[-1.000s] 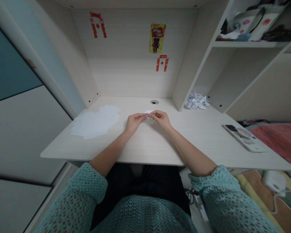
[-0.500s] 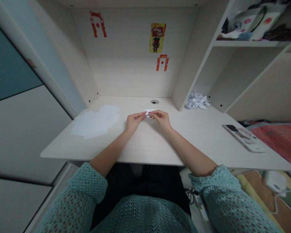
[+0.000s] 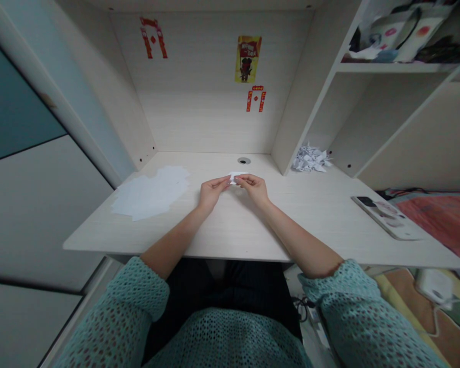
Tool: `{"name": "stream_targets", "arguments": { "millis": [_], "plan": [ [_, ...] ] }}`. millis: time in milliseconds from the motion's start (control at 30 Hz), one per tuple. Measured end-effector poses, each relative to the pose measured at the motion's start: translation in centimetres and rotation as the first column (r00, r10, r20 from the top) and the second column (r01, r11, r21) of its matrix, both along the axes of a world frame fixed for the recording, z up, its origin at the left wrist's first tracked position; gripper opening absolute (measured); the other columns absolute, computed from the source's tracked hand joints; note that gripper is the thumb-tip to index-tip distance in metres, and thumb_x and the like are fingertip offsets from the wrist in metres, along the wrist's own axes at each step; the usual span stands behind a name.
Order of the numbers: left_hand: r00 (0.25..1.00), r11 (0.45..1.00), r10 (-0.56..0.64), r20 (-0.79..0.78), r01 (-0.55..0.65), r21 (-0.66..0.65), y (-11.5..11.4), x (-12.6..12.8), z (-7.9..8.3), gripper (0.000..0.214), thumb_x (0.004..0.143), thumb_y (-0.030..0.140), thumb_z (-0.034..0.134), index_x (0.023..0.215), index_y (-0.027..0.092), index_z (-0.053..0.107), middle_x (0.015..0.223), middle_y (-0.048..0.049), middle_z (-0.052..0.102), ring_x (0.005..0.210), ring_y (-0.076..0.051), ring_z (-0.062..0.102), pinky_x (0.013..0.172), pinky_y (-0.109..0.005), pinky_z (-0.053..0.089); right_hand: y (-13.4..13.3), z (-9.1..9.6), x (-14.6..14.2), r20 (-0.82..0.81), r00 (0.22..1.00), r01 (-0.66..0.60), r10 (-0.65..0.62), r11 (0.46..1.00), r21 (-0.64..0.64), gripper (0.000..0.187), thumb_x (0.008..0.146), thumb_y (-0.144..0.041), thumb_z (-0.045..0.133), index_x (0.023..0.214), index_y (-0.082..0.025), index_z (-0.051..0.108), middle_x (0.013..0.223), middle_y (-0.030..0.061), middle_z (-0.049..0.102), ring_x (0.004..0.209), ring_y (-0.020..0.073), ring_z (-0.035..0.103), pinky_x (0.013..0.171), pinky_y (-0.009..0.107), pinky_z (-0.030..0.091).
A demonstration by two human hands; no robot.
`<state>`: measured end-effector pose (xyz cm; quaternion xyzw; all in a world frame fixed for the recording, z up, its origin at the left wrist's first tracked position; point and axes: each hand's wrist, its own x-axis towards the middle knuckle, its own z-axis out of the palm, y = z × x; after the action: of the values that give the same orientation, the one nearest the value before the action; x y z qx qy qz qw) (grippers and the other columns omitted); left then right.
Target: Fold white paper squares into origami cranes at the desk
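Observation:
My left hand point(image 3: 210, 191) and my right hand point(image 3: 255, 187) meet over the middle of the pale wooden desk point(image 3: 253, 225). Both pinch a small folded piece of white paper point(image 3: 233, 178) between their fingertips, just above the desktop. Most of the paper is hidden by the fingers. My forearms are bare, with teal knitted sleeves pushed up near the elbows.
Several loose white sheets point(image 3: 149, 193) lie spread at the desk's left. A heap of small folded white paper shapes point(image 3: 310, 159) sits in the shelf nook at the back right. A phone point(image 3: 386, 216) lies near the right edge. A cable hole point(image 3: 244, 161) is behind my hands.
My hands have stayed in place; the fingertips shifted slightly on the small paper, which now shows a little more between them.

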<state>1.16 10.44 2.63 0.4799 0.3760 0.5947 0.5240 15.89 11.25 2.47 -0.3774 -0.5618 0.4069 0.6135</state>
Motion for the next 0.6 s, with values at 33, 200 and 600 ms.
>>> {"name": "stream_targets", "arguments": {
  "millis": [33,200,600],
  "plan": [
    [1.0,1.0,-0.006,-0.008,0.006,0.008,0.01,-0.03,-0.05,0.03,0.064,0.028,0.074,0.091,0.016,0.072,0.1,-0.0082,0.07,0.089,-0.019,0.066,0.091,-0.036,0.048,-0.01,-0.03,-0.02,-0.005,1.0,0.009,-0.009,1.0,-0.006,0.027,0.062,-0.042,0.072,0.076,-0.019,0.07,0.076,0.004,0.071,0.071,0.0172,0.064,0.066,0.03,0.049],
    [1.0,0.999,0.011,-0.022,-0.01,0.044,0.04,0.02,-0.24,0.03,0.064,0.029,0.073,0.092,0.016,0.072,0.099,-0.0078,0.07,0.088,-0.018,0.066,0.091,-0.035,0.048,0.05,-0.27,-0.17,-0.039,0.998,0.053,-0.054,0.998,-0.021,0.027,0.06,-0.04,0.073,0.077,-0.019,0.071,0.079,0.0048,0.071,0.069,0.0162,0.062,0.065,0.029,0.049],
    [0.999,0.997,0.038,-0.033,-0.036,0.064,-0.06,0.1,-0.18,0.032,0.066,0.029,0.072,0.095,0.016,0.071,0.099,-0.0073,0.071,0.086,-0.018,0.066,0.09,-0.035,0.049,0.31,-0.44,-0.15,-0.046,0.999,0.017,-0.018,1.0,-0.024,0.029,0.062,-0.041,0.072,0.08,-0.019,0.071,0.077,0.0039,0.071,0.071,0.0156,0.063,0.07,0.03,0.049]
  ]
}}
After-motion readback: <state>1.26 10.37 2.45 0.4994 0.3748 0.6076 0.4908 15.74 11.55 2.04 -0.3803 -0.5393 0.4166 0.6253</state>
